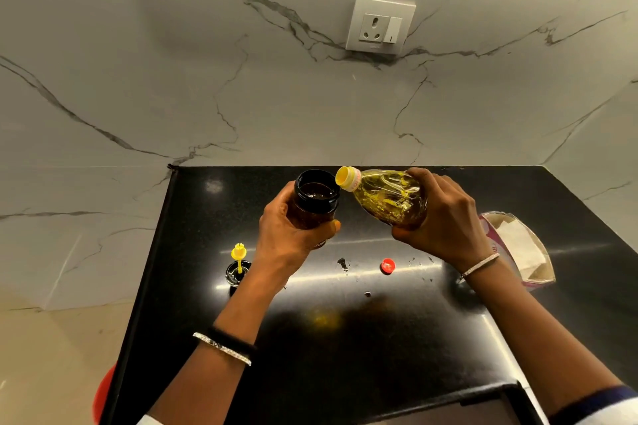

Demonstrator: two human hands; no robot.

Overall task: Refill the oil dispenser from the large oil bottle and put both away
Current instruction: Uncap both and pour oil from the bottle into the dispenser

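Observation:
My left hand (290, 235) grips the dark glass oil dispenser (316, 198) and holds it up above the black counter (345, 338), its wide mouth uncovered. My right hand (445, 217) holds the clear large oil bottle (386, 198) of yellow oil, tipped sideways. The bottle's yellow neck rests at the dispenser's rim. The dispenser's black lid with a yellow spout (239, 266) stands on the counter to the left. A small red bottle cap (388, 266) lies on the counter between my arms.
A plastic packet (521, 248) with paper inside lies at the counter's right. Small dark crumbs or drops (342, 263) dot the counter's middle. A wall socket (379, 24) sits on the marble backsplash. A red object (103, 397) shows below the counter's left edge.

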